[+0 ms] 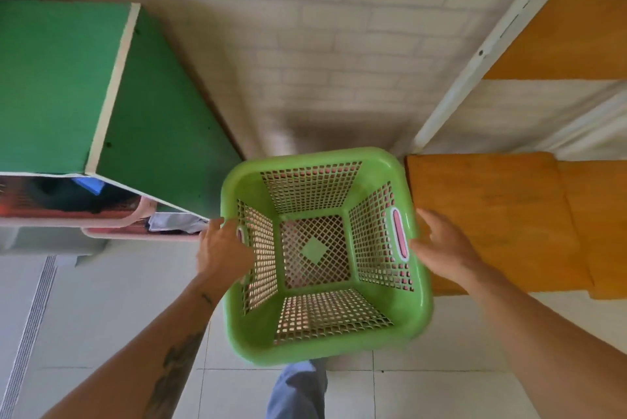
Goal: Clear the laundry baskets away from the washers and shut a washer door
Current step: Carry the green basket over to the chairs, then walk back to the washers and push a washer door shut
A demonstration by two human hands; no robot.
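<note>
The green basket [325, 256] sits upright, mouth upward (roughly square). Left hand [222, 249] grips its rim; right hand [441, 245] rests loosely open beside it.

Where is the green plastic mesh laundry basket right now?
In the head view, the green plastic mesh laundry basket sits lower centre, between both hands, with the green cabinet to its left and the orange wooden panel right.

The left hand [224, 249] is blurred, and its fingertips disappear over the rim of the green basket [325, 349], hiding the grip on the pink handle there. The right hand [441, 245] is blurred too, so contact with the basket cannot be told. Pink baskets [142, 232] lie mostly hidden under the green cabinet [51, 79], which the left edge cuts off, and their contents are unclear.
</note>
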